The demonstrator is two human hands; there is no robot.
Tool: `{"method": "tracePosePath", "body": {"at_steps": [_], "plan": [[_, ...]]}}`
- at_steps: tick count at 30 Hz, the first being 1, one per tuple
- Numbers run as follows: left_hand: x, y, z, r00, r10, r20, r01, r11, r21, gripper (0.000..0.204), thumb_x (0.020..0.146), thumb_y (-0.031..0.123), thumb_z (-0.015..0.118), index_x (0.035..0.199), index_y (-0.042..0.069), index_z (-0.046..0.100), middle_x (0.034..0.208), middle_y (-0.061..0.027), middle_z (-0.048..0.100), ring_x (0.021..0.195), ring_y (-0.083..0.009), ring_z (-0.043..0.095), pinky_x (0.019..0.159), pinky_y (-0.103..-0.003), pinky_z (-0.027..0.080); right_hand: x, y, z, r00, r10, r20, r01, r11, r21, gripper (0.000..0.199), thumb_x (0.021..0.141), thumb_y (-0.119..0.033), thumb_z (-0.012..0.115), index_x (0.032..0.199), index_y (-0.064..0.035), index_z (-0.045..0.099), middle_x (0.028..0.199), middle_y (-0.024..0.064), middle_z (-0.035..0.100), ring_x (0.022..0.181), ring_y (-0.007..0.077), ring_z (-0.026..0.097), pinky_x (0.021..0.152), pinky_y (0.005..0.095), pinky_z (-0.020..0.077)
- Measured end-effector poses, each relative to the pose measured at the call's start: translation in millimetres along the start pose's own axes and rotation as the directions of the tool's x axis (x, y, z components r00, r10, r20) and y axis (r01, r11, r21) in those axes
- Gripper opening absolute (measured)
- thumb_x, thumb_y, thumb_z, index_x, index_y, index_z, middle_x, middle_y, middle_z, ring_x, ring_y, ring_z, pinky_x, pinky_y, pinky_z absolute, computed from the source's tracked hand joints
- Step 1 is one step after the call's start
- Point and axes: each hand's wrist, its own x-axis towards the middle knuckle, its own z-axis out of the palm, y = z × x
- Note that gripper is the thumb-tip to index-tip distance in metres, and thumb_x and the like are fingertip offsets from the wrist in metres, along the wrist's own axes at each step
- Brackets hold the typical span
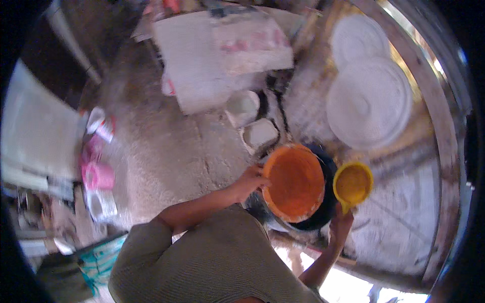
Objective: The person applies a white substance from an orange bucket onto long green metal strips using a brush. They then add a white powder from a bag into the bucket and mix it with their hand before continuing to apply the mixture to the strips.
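My left hand (251,180) grips the rim of an orange basin (294,183), which is tilted over a dark round bucket (323,214). To its right, my right hand (341,225) holds a yellow mug (352,183) by its handle, right beside the bucket's edge. The mug's mouth faces up and its inside looks yellow. What the bucket contains is hidden by the basin. The picture is blurred.
Two white round moulded discs (369,101) (356,38) lie on the right. White blocks (259,134) and a white slab (202,60) lie beyond the bucket on dusty ground. Pink containers (98,175) and a teal bag (103,257) are at the left.
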Motion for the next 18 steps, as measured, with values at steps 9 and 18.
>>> {"method": "tracePosePath", "body": {"at_steps": [9,18], "plan": [[-42,10,-18,0.997,-0.075,0.021,0.077,0.99,-0.122,0.064,0.076,0.01,0.074,0.131,-0.001,0.044,0.105,-0.0074,0.061,0.095,-0.0176,0.062,0.075,-0.032,0.052,75,84,38,0.907,0.314,0.281,-0.335,0.942,0.031,0.03,0.091,-0.041,0.068,0.088,-0.0121,0.061,0.058,-0.005,0.05,0.044,0.0079,0.044,0.039,0.0272,0.0336],[-76,14,-25,0.98,0.072,-0.185,-0.085,0.995,-0.06,0.025,0.075,0.011,0.073,0.098,0.001,0.067,0.131,-0.0075,0.042,0.111,-0.0195,0.054,0.08,-0.033,0.052,124,87,111,0.862,-0.502,0.067,0.499,0.819,-0.282,0.042,0.09,-0.033,0.07,0.109,0.003,0.063,0.105,0.0169,0.068,0.093,0.0267,0.065,0.083,0.0358,0.0516]]}}
